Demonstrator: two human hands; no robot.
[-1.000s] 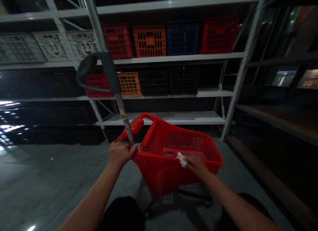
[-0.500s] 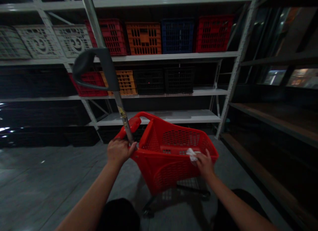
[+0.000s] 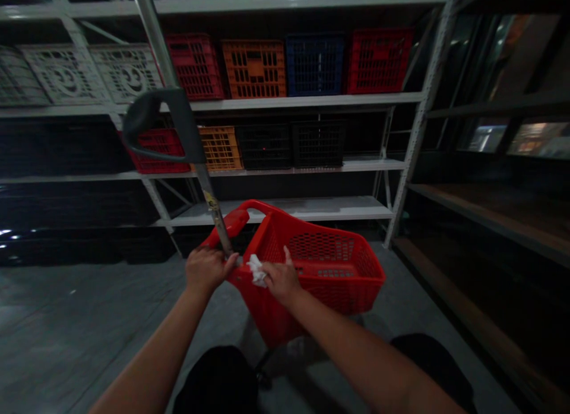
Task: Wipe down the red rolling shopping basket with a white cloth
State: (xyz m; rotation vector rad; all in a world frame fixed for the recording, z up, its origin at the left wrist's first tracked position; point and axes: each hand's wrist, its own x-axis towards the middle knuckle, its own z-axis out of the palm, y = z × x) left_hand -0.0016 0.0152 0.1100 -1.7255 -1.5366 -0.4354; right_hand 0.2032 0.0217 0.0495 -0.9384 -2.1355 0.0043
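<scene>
Now the right hand [image 3: 282, 280] is well to the left of where it was half a second ago: it was then over the far part of the near rim, towards the cart's front, and it has come back along that edge to a place near the left hand [image 3: 208, 268]. The left hand keeps to its corner beside the red handle bar [image 3: 234, 224], at the foot of the metal pole [image 3: 151, 31]. The view has drifted slightly, while the crates, such as the orange crate [image 3: 255, 68] and the blue crate [image 3: 315, 63], stay on the shelving rack [image 3: 280, 102]. The white wad [image 3: 257, 271], crumpled and soft-looking, lies at the tips of the right hand's fingers, on their left side, over the near rim of the red cart [image 3: 332, 288] close to its handle end; a short gap parts it from the left thumb. The right hand's fingers are pressed together on the wad, pinching it, except for one that sticks up apart from the others. The left hand's fingers bend over the cart's corner with the thumb spread out to the right; their tips are hidden, so I cannot tell how tightly they close.
</scene>
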